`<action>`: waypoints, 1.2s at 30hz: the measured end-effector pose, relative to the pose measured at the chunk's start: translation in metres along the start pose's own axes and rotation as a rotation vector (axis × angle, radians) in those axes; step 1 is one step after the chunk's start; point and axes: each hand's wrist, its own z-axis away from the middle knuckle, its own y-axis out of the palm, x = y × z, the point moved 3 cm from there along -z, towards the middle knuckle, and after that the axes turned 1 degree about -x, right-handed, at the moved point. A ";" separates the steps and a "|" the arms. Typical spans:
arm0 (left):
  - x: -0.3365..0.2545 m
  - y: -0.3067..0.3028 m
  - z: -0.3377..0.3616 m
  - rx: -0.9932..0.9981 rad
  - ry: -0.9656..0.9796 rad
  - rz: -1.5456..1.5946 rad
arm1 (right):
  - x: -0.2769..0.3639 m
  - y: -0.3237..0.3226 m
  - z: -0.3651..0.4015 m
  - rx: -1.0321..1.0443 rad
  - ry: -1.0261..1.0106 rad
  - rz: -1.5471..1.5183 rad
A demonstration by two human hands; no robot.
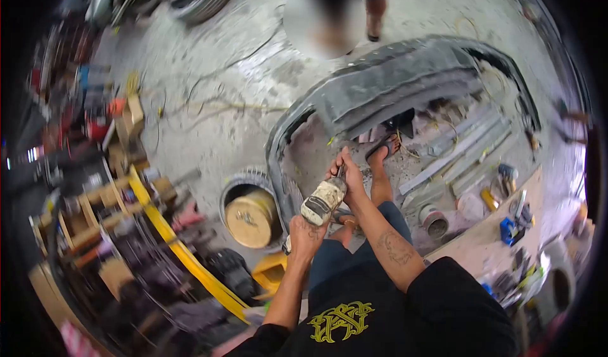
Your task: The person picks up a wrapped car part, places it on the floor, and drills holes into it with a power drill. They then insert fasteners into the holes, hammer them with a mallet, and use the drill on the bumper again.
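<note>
Held in front of my body is a worn, cream-coloured handheld power tool (321, 203) with a dark front end. My left hand (307, 231) is closed around its rear part. My right hand (349, 176) is closed at the dark front end, fingertips bent around it, and what sits between them is mostly hidden. Beyond my hands, a large grey car bumper (405, 81) curves across the floor, its left end reaching close to my hands in this view.
A bucket with a round tan lid (249, 221) stands at the left. Past a yellow beam (174, 236) lies blurred clutter. Long strips (453, 145) and an open can (434, 221) lie right, near a wooden board (481, 249) bearing tools. Another person's leg (375, 18) shows at the top.
</note>
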 end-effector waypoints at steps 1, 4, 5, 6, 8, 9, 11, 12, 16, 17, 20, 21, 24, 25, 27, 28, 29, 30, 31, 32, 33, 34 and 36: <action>0.021 -0.005 0.020 -0.035 -0.059 0.003 | -0.025 0.004 0.008 -0.049 0.043 0.013; 0.051 -0.034 0.081 -0.287 -0.096 0.241 | -0.087 0.013 0.026 0.021 0.161 0.134; 0.071 -0.034 0.102 -0.415 -0.191 0.436 | -0.108 0.014 0.031 0.010 0.175 0.168; 0.092 -0.032 0.122 -0.442 -0.213 0.457 | -0.127 0.016 0.036 0.010 0.202 0.198; 0.138 -0.026 0.158 -0.420 -0.478 0.587 | -0.165 0.021 0.044 0.041 0.311 0.223; 0.145 -0.029 0.168 -0.456 -0.473 0.692 | -0.181 0.024 0.048 0.031 0.350 0.280; 0.172 -0.024 0.192 -0.452 -0.571 0.790 | -0.208 0.024 0.052 0.035 0.384 0.352; 0.185 -0.020 0.203 -0.435 -0.654 0.864 | -0.226 0.025 0.051 0.048 0.406 0.395; 0.211 -0.009 0.251 -0.646 -0.749 1.044 | -0.290 -0.010 0.028 0.068 0.554 1.002; 0.219 -0.007 0.267 -0.650 -0.813 1.067 | -0.318 -0.027 0.018 0.070 0.532 1.144; 0.267 0.034 0.318 -0.708 -0.864 1.104 | -0.424 -0.101 -0.022 0.153 0.249 1.511; 0.271 0.030 0.325 -0.740 -0.900 1.118 | -0.458 -0.116 -0.033 0.150 0.211 1.574; 0.289 0.036 0.355 -0.845 -0.963 1.154 | -0.556 -0.177 -0.079 0.186 0.048 1.755; 0.300 0.049 0.369 -0.890 -0.997 1.147 | -0.579 -0.184 -0.089 0.213 0.041 1.826; 0.322 0.079 0.393 -0.945 -0.995 1.209 | -0.624 -0.206 -0.114 0.257 -0.028 1.914; 0.330 0.095 0.407 -0.984 -0.981 1.242 | -0.643 -0.225 -0.130 0.277 -0.090 1.931; 0.341 0.118 0.421 -0.948 -0.942 1.240 | -0.659 -0.241 -0.144 0.259 -0.057 1.925; 0.353 0.143 0.429 -0.962 -0.954 1.271 | -0.669 -0.258 -0.156 0.237 -0.027 1.919; 0.361 0.164 0.436 -1.000 -0.955 1.242 | -0.671 -0.249 -0.146 0.239 0.058 1.882; 0.365 0.183 0.444 -1.034 -0.959 1.208 | -0.669 -0.232 -0.133 0.233 0.143 1.842; 0.369 0.199 0.450 -0.969 -1.019 1.222 | -0.667 -0.228 -0.129 0.241 0.161 1.823; 0.376 0.215 0.455 -0.977 -1.033 1.242 | -0.663 -0.237 -0.136 0.253 0.155 1.816; 0.373 0.239 0.461 -1.002 -0.935 1.179 | -0.635 -0.261 -0.164 0.377 0.158 1.749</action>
